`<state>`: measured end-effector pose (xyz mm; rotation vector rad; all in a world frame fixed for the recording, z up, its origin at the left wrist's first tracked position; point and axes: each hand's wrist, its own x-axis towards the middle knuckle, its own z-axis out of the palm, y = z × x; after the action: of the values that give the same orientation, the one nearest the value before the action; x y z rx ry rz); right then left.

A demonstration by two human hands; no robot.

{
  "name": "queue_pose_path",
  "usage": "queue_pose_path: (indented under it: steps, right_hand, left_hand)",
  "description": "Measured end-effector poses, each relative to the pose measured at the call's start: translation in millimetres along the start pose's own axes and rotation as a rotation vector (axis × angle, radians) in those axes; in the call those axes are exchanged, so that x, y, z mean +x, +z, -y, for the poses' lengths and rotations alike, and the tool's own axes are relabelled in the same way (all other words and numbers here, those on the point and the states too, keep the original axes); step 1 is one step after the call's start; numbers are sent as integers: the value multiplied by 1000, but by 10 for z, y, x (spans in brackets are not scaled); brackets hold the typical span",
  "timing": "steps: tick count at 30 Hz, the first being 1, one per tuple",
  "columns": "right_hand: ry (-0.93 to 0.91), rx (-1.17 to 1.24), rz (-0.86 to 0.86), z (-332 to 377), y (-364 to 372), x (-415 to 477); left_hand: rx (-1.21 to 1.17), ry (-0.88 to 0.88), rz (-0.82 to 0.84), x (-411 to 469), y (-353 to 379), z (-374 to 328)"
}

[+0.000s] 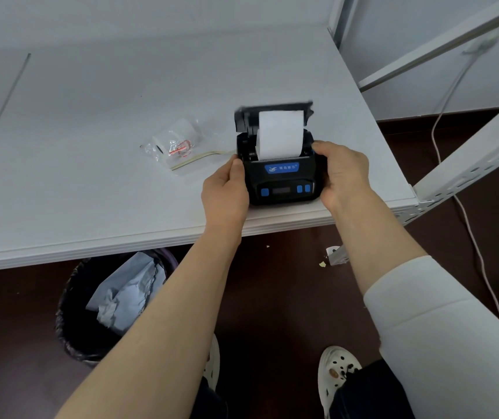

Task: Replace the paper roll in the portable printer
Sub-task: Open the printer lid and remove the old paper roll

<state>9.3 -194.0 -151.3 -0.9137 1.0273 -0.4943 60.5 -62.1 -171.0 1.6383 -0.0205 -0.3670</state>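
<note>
Between hands: blk printer, lid up, paper roll inside. L hand & R hand grip its sides. Past L hand: plastic bag.

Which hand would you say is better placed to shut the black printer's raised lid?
Probably the right hand: its fingers reach nearer the raised lid of the black portable printer; the left hand grips lower.

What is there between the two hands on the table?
The printer, in the head view. The left hand holds its left side and the right hand its right; its lid is open, with paper standing up.
</note>
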Motion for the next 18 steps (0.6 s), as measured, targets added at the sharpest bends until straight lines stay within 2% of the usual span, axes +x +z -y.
queue_pose_path:
  steps: [10,18]
  right_hand:
    - [-6,-18,79,26,-30,-25]
    - [-103,-157,113,61,-34,-70]
  left_hand:
    - [17,-6,-1,-1,-12,-36]
    - [165,102,-4,-10,-22,-90]
